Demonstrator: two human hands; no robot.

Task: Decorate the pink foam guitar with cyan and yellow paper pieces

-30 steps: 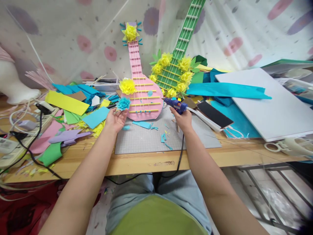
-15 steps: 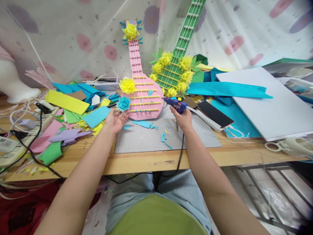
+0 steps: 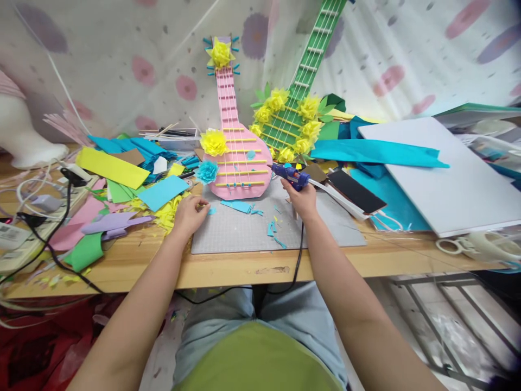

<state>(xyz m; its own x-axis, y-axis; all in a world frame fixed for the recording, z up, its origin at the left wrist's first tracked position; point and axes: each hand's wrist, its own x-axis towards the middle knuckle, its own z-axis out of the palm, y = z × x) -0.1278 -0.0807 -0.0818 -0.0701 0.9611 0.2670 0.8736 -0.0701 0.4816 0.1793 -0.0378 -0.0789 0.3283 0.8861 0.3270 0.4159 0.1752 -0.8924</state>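
My right hand [image 3: 302, 199] is wrapped round a blue hot glue gun [image 3: 293, 176]. Its nozzle points left, at the right edge of a pink paper-covered guitar [image 3: 240, 186], which stands upright at the back of the grey cutting mat [image 3: 240, 239]. My left hand [image 3: 192, 214] rests at the mat's left edge with fingers curled together. A small round piece of blue paper [image 3: 211, 210] lies right by its fingertips; whether they grip it is hidden. On the guitar's left side sit a yellow paper flower [image 3: 214, 142] and a blue paper flower [image 3: 207, 171].
A green guitar [image 3: 311, 64] with yellow flowers leans behind. Blue scraps [image 3: 236, 206] lie on the mat. Coloured paper [image 3: 112, 167] and a power strip [image 3: 38, 231] crowd the left. At right are a black phone-like slab [image 3: 357, 191], a white board [image 3: 439, 184] and scissors [image 3: 451, 246].
My left hand has turned over from palm up and come down slightly nearer, its fingers now curled by the round blue piece. The glue gun has stayed nearly in place.
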